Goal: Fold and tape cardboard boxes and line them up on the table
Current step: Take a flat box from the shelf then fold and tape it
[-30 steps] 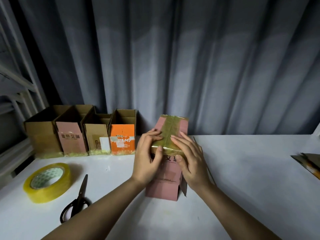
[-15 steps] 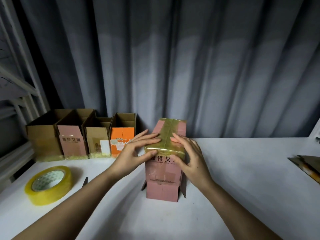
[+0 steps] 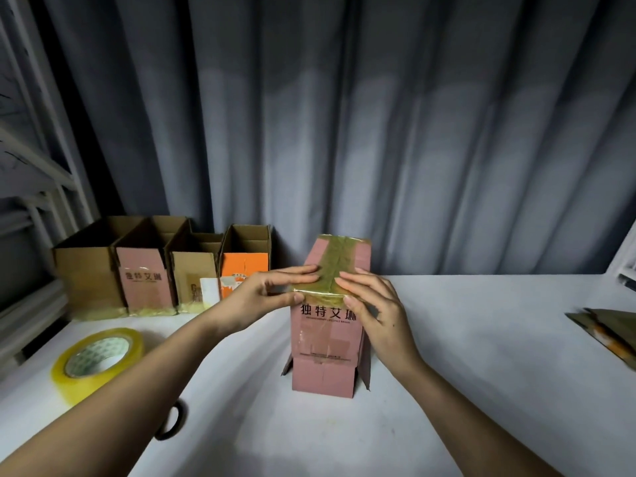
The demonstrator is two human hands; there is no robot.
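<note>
Four finished boxes [image 3: 165, 266] already stand in a row at your ten o'clock, along the back of the table [image 3: 464, 339], open ends up. The fifth, the pink box [image 3: 327, 325], stands at twelve o'clock with its taped end on top and its loose flaps splayed against the table. Your left hand [image 3: 272, 294] and right hand [image 3: 375, 311] lie on it with fingers straight, pressing the yellow tape strip [image 3: 335, 266] down over the near top edge. What looks left: turn this box over and set it beside the orange one. More flat cardboard [image 3: 609, 330] waits at three o'clock, and the tape roll [image 3: 99, 359] sits at eight o'clock.
</note>
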